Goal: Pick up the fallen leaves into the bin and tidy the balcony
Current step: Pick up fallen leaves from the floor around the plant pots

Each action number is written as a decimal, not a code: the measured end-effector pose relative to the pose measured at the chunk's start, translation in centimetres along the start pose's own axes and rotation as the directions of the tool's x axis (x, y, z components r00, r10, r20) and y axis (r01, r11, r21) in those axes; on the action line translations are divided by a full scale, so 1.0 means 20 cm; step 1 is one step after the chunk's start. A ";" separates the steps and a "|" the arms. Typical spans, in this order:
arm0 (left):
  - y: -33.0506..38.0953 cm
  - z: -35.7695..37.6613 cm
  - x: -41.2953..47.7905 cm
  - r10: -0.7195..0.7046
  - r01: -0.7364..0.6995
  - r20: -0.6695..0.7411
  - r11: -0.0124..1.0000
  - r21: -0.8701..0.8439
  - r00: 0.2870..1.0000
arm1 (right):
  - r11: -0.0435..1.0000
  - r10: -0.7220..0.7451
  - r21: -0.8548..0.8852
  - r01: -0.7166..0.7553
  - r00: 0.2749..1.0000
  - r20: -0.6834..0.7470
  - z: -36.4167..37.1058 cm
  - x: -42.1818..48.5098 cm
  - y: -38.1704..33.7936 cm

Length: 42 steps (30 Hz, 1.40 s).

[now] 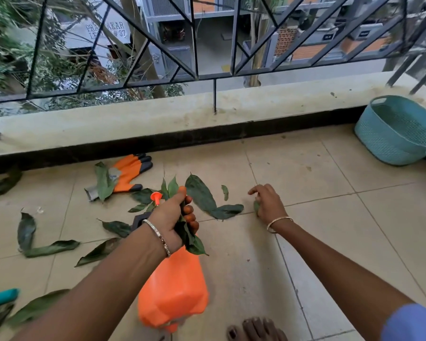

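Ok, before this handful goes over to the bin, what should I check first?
1. Left hand grips the bunch of leaves: ok.
2. Right hand has the small leaf pinched: cannot tell, the hand covers it.
3. Bin mouth open and unblocked: ok.
4. Sprayer out of the way: not ok, it lies under the left forearm.
5. Floor free of loose leaves: not ok, several remain.
6. Gloves put away: not ok, they lie by the ledge.

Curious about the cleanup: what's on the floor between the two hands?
Head view: two large leaves and one small leaf lie on the tiles between the left hand, gripping a leaf bunch, and the right hand.
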<state>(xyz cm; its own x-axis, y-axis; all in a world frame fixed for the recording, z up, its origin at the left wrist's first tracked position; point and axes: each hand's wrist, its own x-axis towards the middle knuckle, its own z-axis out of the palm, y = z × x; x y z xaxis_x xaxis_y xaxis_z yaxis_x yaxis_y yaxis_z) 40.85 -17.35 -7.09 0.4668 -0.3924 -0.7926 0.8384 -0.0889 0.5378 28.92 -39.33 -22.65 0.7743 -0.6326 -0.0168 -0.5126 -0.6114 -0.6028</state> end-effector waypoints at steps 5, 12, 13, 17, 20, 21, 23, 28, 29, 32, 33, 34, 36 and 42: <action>-0.02 0.03 0.02 -0.031 0.031 0.005 0.999 -0.014 0.999 | 0.995 -0.089 -0.024 0.093 0.988 0.124 0.11 0.04 -0.20; -0.02 0.02 0.04 -0.041 0.040 -0.009 0.999 -0.033 0.999 | 0.888 -0.183 -0.353 0.293 0.932 0.313 0.25 -0.01 -0.19; -0.02 0.01 0.04 -0.039 0.038 -0.012 0.999 -0.038 0.999 | 0.874 -0.217 -0.367 0.318 0.932 0.290 0.26 -0.02 -0.16; 0.00 -0.01 0.05 -0.037 0.036 -0.025 0.998 -0.050 0.999 | 0.795 -0.421 -0.374 0.478 0.878 0.227 0.26 -0.04 -0.08; 0.00 -0.02 0.07 -0.045 0.043 -0.038 0.998 -0.055 0.998 | 0.891 -0.368 -0.244 0.383 0.924 0.105 0.22 0.00 -0.09; 0.00 -0.02 0.07 -0.047 0.045 -0.040 0.997 -0.059 0.998 | 0.931 -0.304 -0.191 0.312 0.950 0.069 0.19 0.03 -0.11; -0.01 -0.03 0.07 -0.049 0.046 -0.046 0.997 -0.065 0.998 | 0.980 -0.158 -0.115 0.160 0.987 0.029 0.16 0.12 -0.14; -0.01 -0.04 0.08 -0.054 0.050 -0.057 0.997 -0.067 0.997 | 0.993 0.105 -0.057 -0.100 0.991 0.088 0.17 0.27 -0.21; -0.01 -0.04 0.08 -0.055 0.051 -0.057 0.996 -0.067 0.997 | 0.992 0.112 -0.077 -0.103 0.985 0.129 0.18 0.29 -0.22; -0.01 -0.05 0.09 -0.059 0.055 -0.056 0.996 -0.071 0.997 | 0.971 0.065 -0.241 -0.011 0.974 0.217 0.23 0.29 -0.25; -0.01 -0.06 0.09 -0.060 0.056 -0.055 0.996 -0.074 0.997 | 0.959 0.039 -0.281 0.028 0.973 0.228 0.25 0.29 -0.25; -0.01 -0.06 0.09 -0.061 0.056 -0.055 0.995 -0.077 0.997 | 0.950 0.015 -0.307 0.059 0.972 0.233 0.27 0.28 -0.26; 0.00 -0.07 0.10 -0.061 0.056 -0.055 0.995 -0.087 0.997 | 0.935 -0.053 -0.329 0.134 0.969 0.243 0.28 0.26 -0.26; 0.00 -0.06 0.10 -0.060 0.055 -0.056 0.995 -0.088 0.997 | 0.987 -0.146 -0.070 0.148 0.989 0.029 0.25 0.27 -0.25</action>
<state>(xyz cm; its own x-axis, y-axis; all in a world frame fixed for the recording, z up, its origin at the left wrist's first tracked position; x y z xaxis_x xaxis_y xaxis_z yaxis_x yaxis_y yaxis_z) 42.03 -17.03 -8.97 0.4311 -0.3341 -0.8382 0.8841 -0.0296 0.4664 37.49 -37.25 -23.75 0.8510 -0.5228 0.0486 -0.4173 -0.7297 -0.5417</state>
